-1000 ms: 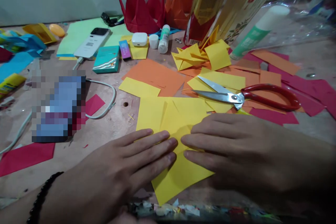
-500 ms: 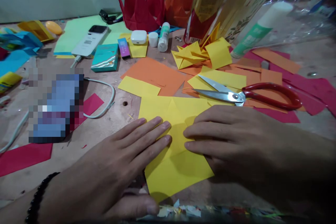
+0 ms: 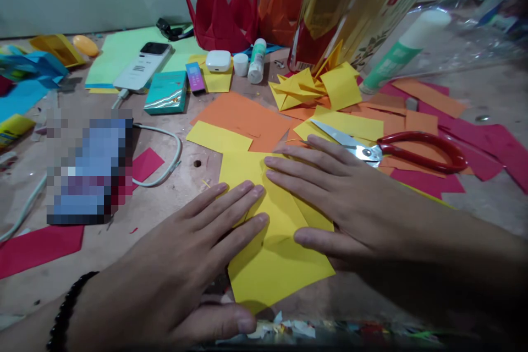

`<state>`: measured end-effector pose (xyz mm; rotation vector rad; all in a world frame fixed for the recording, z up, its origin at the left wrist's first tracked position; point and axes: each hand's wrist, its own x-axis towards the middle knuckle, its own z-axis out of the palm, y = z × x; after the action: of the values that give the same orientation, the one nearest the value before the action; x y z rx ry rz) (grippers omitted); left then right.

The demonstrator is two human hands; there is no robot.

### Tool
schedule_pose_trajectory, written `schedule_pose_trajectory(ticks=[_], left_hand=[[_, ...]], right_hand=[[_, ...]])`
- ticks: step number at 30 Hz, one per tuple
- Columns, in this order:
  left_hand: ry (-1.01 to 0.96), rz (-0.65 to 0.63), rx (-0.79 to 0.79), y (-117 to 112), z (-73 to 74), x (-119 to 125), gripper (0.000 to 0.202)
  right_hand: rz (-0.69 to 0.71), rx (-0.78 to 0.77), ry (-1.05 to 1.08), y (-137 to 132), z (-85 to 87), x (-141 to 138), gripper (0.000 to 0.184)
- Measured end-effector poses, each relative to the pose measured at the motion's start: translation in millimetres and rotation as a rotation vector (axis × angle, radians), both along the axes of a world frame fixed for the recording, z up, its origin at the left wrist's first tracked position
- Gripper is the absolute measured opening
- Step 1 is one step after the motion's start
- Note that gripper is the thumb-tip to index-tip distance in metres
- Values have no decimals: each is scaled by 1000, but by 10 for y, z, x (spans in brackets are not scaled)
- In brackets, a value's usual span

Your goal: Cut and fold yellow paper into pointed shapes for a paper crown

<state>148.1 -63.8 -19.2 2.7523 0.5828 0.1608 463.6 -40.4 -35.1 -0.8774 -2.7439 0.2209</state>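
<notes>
A folded sheet of yellow paper (image 3: 284, 269) lies in front of me near the table's front edge. My left hand (image 3: 193, 247) rests flat on its left side, fingers stretched toward the middle. Across the upper right of the sheet lies my right hand (image 3: 342, 192), open, its fingertips on the paper's upper part and its thumb apart below. A creased flap shows between the two hands. Red-handled scissors (image 3: 424, 151) lie with blades parted just beyond my right hand, which hides part of them.
Yellow offcuts (image 3: 218, 136) and an orange sheet (image 3: 239, 115) lie beyond the paper. A pixelated phone (image 3: 91, 170) and white cable (image 3: 179, 148) are at left. Behind stand a red paper crown (image 3: 223, 16), an orange one (image 3: 280, 5), a bottle (image 3: 325, 5) and a glue stick (image 3: 406, 49).
My right hand has moved up and left over the sheet, and its fingers have spread out flat. It now covers part of the scissors' blades. My left hand stays nearly in place.
</notes>
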Motion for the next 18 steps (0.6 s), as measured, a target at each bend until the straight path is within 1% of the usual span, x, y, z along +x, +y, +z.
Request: schedule_pose_trajectory(ticks=[2,3,4,7,9,11,13,15,18], left_hand=[[-5,-3,34,-2,15,14,81],[-17,-1,61,-3,27,23,77],[-35,8,90,-3,41,34,69],[-115,51,133,0,85,61,33],[-153,68,136,-2,98,62,19],[-175,79,153,-15,87,41,15],[-190,97,187,-43,57,-3,14],[-205,91,222,-86,22,-64,18],[-207,28,283,-161,-11,-161,28]], right_hand=[[-21,20,4,18,-7,-13,72],[-27,31,-2,26,0,-17,72],[-31,42,-13,31,10,-20,72],[-39,89,-62,34,45,-23,66],[-48,134,-91,28,61,-21,65],[-47,153,-94,21,69,-17,66],[-3,134,-77,12,77,-18,61],[71,109,-42,-1,96,-27,49],[149,41,8,-31,154,-52,30]])
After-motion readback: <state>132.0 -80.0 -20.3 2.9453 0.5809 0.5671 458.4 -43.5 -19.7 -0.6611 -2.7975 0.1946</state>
